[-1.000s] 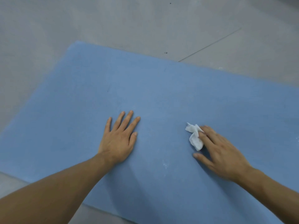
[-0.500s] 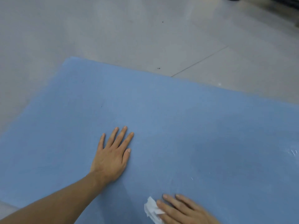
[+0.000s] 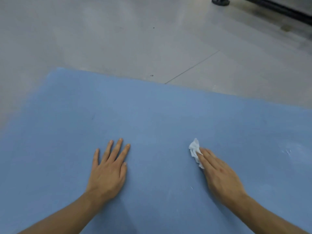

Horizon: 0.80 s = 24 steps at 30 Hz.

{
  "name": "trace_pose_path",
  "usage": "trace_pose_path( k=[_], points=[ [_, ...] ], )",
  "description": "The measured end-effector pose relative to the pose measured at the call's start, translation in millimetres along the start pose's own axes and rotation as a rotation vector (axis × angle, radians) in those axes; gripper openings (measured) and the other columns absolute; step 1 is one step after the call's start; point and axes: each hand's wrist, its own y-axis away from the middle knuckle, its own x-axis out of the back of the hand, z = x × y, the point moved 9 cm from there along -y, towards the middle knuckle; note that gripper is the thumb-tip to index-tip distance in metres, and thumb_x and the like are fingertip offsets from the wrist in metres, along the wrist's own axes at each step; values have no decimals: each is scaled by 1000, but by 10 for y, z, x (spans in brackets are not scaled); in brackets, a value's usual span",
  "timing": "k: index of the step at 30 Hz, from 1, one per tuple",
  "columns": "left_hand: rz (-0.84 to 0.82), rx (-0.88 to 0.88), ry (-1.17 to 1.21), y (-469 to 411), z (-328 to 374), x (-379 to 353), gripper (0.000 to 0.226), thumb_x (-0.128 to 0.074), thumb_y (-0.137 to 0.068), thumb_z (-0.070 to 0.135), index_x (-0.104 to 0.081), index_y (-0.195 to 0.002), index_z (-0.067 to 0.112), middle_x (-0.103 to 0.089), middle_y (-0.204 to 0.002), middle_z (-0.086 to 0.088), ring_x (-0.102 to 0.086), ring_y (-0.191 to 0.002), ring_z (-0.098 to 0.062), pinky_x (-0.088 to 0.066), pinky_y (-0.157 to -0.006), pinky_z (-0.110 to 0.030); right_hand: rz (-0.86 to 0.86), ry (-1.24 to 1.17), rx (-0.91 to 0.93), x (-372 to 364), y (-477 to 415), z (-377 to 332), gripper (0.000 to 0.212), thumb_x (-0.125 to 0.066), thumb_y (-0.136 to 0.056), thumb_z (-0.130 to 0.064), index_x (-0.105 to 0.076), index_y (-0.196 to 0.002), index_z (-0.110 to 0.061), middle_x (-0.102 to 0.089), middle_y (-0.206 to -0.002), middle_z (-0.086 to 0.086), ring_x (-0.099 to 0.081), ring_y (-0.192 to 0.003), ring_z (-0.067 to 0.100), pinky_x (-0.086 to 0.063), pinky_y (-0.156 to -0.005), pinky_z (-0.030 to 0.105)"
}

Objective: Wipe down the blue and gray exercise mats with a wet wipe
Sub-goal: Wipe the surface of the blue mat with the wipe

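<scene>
A blue exercise mat (image 3: 152, 115) covers the lower part of the head view and lies flat on the floor. My left hand (image 3: 109, 168) rests palm down on it with straight, spread fingers. To the right, my right hand (image 3: 217, 173) presses a crumpled white wet wipe (image 3: 194, 149) against the mat with straight fingers; most of the wipe sticks out past the fingertips. No gray mat shows in this frame.
Grey tiled floor (image 3: 152, 39) stretches beyond the mat's far edge. A dark round foot (image 3: 220, 0) and a dark bar (image 3: 278, 9) of some equipment stand at the top right. Faint white streaks (image 3: 287, 152) mark the mat at the right.
My right hand drew the wipe back toward me, then pushed it forward across the mat again. The view has tilted up, showing more floor. My left hand stays planted.
</scene>
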Motion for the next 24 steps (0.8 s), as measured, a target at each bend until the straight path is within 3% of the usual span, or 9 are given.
trace_pose_path(
  k=[1, 3, 7, 10, 14, 19, 22, 24],
  points=[
    [-9, -16, 1, -10, 48, 2, 67, -14, -97, 45, -22, -163, 37, -8, -171, 15, -3, -159, -15, -5, -128, -53, 30, -13, 70, 17, 73, -136, 36, -56, -99, -7, -67, -133, -2, -58, -146, 14, -61, -129, 37, -58, -91, 44],
    [-36, -84, -11, -29, 199, -21, 66, -17, -98, 47, -24, -163, 37, -9, -171, 14, -5, -159, -15, -8, -128, -54, 9, -73, 220, 7, 276, -438, 48, -29, -111, -24, -69, -133, -8, -56, -149, 10, -57, -135, 32, -58, -95, 39],
    [-61, -119, -15, -121, 394, -68, 68, -9, -98, 54, -16, -164, 41, 1, -171, 17, 2, -159, -13, 0, -128, -51, -40, -30, 539, -96, 786, -964, 38, -49, -104, -30, -66, -137, -22, -44, -161, 3, -43, -148, 25, -40, -113, 38],
    [-67, -173, 5, -225, 557, -68, 70, -1, -96, 61, -9, -164, 45, 10, -170, 20, 11, -158, -9, 9, -127, -46, -10, 8, 591, -86, 823, -1013, 40, -53, -102, -29, -66, -139, -22, -43, -161, 2, -42, -149, 24, -38, -114, 43],
    [-84, -162, 2, -407, 715, -75, 60, -14, -106, 57, -8, -164, 44, 8, -172, 17, 11, -159, -11, 7, -127, -48, 8, 57, 393, -30, 432, -585, 45, -46, -98, -17, -65, -139, -10, -53, -153, 6, -51, -142, 28, -37, -112, 47],
    [-92, -178, -7, -494, 892, -71, 61, -26, -108, 50, -9, -165, 40, 7, -173, 14, 10, -159, -13, 3, -128, -47, 18, 113, -54, 60, 198, 308, 51, -44, -88, -5, -65, -134, 1, -63, -141, 17, -60, -131, 39, -40, -109, 48],
    [-90, -249, 0, -572, 1087, -47, 59, -24, -107, 52, -12, -164, 41, 6, -173, 14, 8, -159, -13, 3, -128, -47, -76, 47, -231, 15, 216, 644, 46, -43, -101, -5, -55, -146, -3, -50, -155, 14, -47, -144, 35, -39, -114, 48],
    [-65, -316, 18, -608, 1278, -33, 59, -26, -107, 52, -16, -164, 40, 2, -174, 12, 5, -160, -15, 1, -128, -49, -159, -5, -223, -32, 170, 614, 44, -43, -108, -13, -48, -151, -6, -42, -161, 12, -40, -149, 32, -36, -116, 46]
  ],
)
